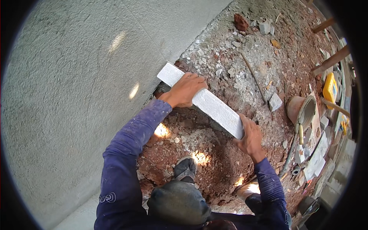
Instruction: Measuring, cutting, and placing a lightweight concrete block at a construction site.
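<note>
A long, light grey masonry block (pixel 217 109) lies slantwise in front of me, its upper left end against or close to the rendered wall (pixel 86 95). My left hand (pixel 188 87) grips it over the top near that end, the fingers bent over its far edge. At the opposite end my right hand (pixel 250 136) clasps the block's short side. Beneath the block there is reddish, stony soil (pixel 184 126); what the block rests on is mostly hidden.
Right of the block are a thin rod (pixel 254 77), a broken block piece (pixel 275 102) and a mortar-coated bucket (pixel 300 110) with a wooden-handled tool (pixel 301 135). A yellow plastic container (pixel 330 87) and wooden posts (pixel 330 60) stand farther right. Rubble (pixel 218 63) covers the ground beyond.
</note>
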`<state>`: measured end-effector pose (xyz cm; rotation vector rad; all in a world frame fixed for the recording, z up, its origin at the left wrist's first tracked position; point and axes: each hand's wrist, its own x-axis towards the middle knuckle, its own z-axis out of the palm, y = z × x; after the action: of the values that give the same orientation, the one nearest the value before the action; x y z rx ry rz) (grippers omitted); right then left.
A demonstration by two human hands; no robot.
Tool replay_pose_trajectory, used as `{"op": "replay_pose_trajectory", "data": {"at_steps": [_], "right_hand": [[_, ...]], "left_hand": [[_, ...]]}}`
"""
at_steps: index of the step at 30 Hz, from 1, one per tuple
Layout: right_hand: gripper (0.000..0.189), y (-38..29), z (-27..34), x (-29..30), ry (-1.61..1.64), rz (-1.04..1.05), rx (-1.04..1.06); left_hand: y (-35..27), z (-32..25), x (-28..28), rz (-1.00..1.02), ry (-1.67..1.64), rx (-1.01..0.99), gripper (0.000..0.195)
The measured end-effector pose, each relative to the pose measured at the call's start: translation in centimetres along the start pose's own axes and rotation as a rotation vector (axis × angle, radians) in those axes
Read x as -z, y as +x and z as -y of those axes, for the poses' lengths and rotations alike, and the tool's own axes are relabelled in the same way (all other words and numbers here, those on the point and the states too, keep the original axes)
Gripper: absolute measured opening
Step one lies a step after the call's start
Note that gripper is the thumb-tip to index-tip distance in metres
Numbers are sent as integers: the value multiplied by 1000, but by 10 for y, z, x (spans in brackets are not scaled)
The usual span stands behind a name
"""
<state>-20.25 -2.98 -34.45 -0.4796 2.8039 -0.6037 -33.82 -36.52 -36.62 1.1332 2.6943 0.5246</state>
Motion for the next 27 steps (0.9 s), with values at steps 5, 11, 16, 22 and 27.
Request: {"op": "replay_pose_trajectory", "data": {"at_steps": [5, 11, 16, 22, 27], "right_hand": [[109, 4, 3, -4, 37, 24, -41], [108, 12, 2, -15, 9, 32, -51], [108, 15, 6, -13, 24, -1, -37], [111, 18, 2, -17, 67, 42, -58], [110, 22, -2, -22, 59, -4, -1]], "left_hand": [[0, 6, 0, 20, -6, -7, 70], [-1, 16, -5, 11, -30, 3, 71], [-1, 19, -6, 17, 3, 22, 74], [0, 18, -7, 15, 5, 34, 76], [-3, 26, -13, -20, -36, 16, 78]]}}
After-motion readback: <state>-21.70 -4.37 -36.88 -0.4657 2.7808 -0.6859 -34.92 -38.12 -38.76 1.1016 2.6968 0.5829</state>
